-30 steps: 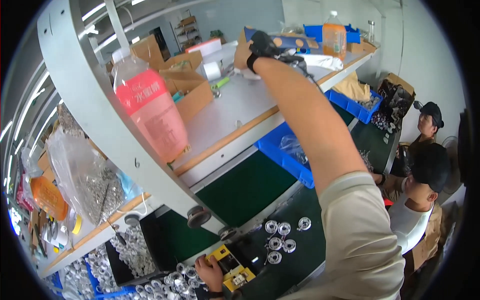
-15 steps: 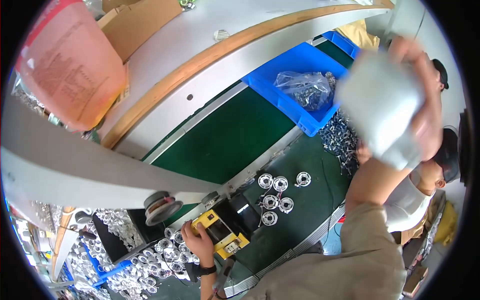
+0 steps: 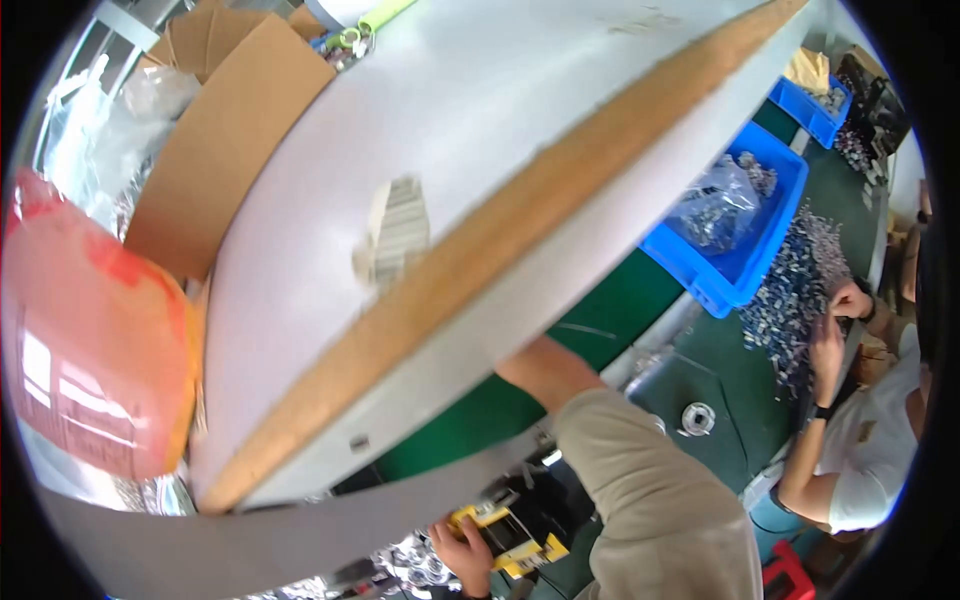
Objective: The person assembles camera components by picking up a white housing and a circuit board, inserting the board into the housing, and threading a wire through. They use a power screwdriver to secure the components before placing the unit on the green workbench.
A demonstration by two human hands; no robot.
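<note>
At the bottom of the view, my left hand (image 3: pixel 462 556) grips the left edge of a yellow and black boxy device (image 3: pixel 515 535). Its fingers bend over the yellow rim. My right forearm (image 3: pixel 552 376), in a khaki sleeve, reaches forward beneath the wood-edged shelf. The shelf edge hides my right hand, so its fingers and anything in them cannot be seen. A white round ring-shaped part (image 3: pixel 697 419) lies on the green bench to the right of that sleeve.
The pale shelf (image 3: pixel 500 130) crosses above the bench. On it are a cardboard box (image 3: pixel 225 145) and a pink-red plastic bag (image 3: pixel 100 350). A blue bin (image 3: pixel 735 285) with bagged parts stands beside a heap of small parts (image 3: pixel 790 300). A co-worker's hands (image 3: pixel 835 325) are at the heap.
My right hand, raised at the right with a blurred pale object, has swung left under the shelf. The view has shifted, showing more shelf. My left hand stays on the device.
</note>
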